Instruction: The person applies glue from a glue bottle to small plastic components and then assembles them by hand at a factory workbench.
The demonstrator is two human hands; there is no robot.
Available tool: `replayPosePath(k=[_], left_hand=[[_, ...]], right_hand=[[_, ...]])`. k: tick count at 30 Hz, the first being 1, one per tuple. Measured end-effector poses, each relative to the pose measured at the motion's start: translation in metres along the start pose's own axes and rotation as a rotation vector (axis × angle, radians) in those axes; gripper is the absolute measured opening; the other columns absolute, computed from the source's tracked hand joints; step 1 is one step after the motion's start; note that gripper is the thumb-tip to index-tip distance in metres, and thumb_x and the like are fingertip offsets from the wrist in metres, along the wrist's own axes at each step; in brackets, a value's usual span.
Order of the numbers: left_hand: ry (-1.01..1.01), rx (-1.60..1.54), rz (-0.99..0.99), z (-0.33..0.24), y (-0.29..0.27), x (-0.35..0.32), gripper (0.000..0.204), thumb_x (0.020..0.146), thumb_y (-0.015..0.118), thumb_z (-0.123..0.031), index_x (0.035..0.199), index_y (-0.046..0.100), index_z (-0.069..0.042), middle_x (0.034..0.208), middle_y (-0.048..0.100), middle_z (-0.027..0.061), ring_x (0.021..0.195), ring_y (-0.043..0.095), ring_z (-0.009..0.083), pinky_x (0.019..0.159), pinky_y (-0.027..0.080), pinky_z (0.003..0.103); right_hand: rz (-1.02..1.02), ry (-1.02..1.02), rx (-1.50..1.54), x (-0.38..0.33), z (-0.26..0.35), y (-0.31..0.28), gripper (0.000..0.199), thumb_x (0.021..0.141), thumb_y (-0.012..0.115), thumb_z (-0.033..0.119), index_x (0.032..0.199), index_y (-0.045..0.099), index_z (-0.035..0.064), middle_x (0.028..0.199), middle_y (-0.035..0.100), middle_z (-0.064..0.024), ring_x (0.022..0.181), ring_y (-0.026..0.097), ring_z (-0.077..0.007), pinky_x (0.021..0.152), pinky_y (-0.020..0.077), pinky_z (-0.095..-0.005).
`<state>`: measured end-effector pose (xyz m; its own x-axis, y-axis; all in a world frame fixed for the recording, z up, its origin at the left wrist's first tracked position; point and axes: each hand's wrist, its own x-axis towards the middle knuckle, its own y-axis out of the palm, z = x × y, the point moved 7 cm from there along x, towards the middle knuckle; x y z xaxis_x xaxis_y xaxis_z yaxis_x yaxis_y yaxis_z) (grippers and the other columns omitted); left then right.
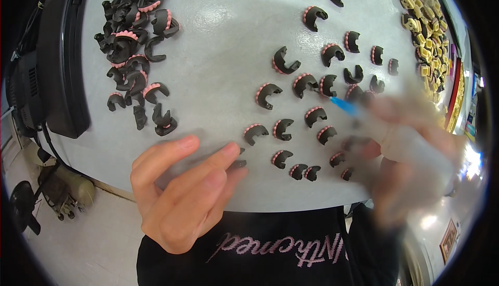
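Many small black curved pieces [268, 96] with pink beaded edges lie spread over the grey table. My right hand [395, 156], smeared by motion, is closed round a whitish, translucent squeeze bottle [416, 148] with a blue nozzle [343, 105]. Its thin tip reaches toward a black curved piece [305, 86] in the middle group; whether it touches cannot be made out. At the near edge my left hand [182, 192] hovers with fingers stretched apart. Partly hidden behind its fingertips is another dark piece [240, 163].
A heap of similar black and pink pieces [130, 41] lies at the far left, beside a black electronic device [62, 57] with cables. Yellowish small parts [423, 41] crowd the right edge. The grey table [218, 52] curves toward me; a chair base [65, 203] stands on the floor at left.
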<state>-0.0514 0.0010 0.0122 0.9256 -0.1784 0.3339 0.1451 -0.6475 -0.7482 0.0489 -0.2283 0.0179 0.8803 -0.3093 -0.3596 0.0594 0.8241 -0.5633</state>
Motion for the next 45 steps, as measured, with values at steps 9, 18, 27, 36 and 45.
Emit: replayPosePath(k=[9, 18, 27, 36, 45], left_hand=[[-0.016, 0.046, 0.028, 0.002, 0.0, -0.001, 0.062, 0.075, 0.082, 0.001, 0.128, 0.05, -0.002, 0.086, 0.075, 0.0173, 0.108, 0.058, 0.0364, 0.093, 0.045, 0.046], [-0.014, 0.051, -0.006, -0.001, 0.001, 0.0, 0.061, 0.074, 0.083, 0.001, 0.125, 0.049, -0.003, 0.084, 0.075, 0.0177, 0.109, 0.059, 0.0377, 0.096, 0.044, 0.048], [-0.022, 0.044, -0.073, -0.001, 0.001, 0.001, 0.067, 0.066, 0.087, 0.0, 0.124, 0.055, -0.004, 0.093, 0.077, 0.0086, 0.101, 0.06, 0.0309, 0.077, 0.048, 0.036], [-0.023, 0.038, -0.066, -0.001, 0.001, 0.001, 0.067, 0.066, 0.087, 0.0, 0.125, 0.054, -0.004, 0.093, 0.077, 0.009, 0.102, 0.06, 0.0311, 0.078, 0.048, 0.036], [-0.032, 0.039, -0.067, -0.001, 0.001, 0.002, 0.066, 0.067, 0.087, 0.0, 0.125, 0.055, -0.005, 0.093, 0.077, 0.0086, 0.103, 0.06, 0.0306, 0.078, 0.048, 0.036]], right_hand=[[-0.247, -0.238, -0.006, -0.01, -0.005, -0.026, 0.025, 0.066, 0.057, 0.013, 0.074, 0.066, -0.0095, 0.083, 0.068, -0.0299, 0.045, 0.056, -0.0239, 0.038, 0.0431, -0.0273], [-0.263, -0.346, -0.024, -0.015, 0.008, -0.016, 0.023, 0.072, 0.054, 0.013, 0.081, 0.06, -0.0073, 0.084, 0.068, -0.026, 0.05, 0.058, -0.0224, 0.041, 0.0446, -0.0267], [-0.142, -0.263, -0.062, -0.022, 0.014, -0.01, 0.035, 0.083, 0.05, 0.016, 0.112, 0.045, -0.0024, 0.101, 0.066, -0.0262, 0.062, 0.061, -0.0222, 0.049, 0.0492, -0.0256], [-0.054, -0.33, -0.167, -0.014, 0.015, -0.009, 0.035, 0.089, 0.046, 0.018, 0.119, 0.044, 0.001, 0.107, 0.065, -0.028, 0.061, 0.06, -0.0238, 0.051, 0.0486, -0.0267], [-0.004, -0.555, -0.014, -0.012, -0.002, -0.018, 0.051, 0.099, 0.049, 0.04, 0.141, 0.035, 0.0137, 0.114, 0.063, -0.0316, 0.062, 0.059, -0.0233, 0.051, 0.0483, -0.0289]])
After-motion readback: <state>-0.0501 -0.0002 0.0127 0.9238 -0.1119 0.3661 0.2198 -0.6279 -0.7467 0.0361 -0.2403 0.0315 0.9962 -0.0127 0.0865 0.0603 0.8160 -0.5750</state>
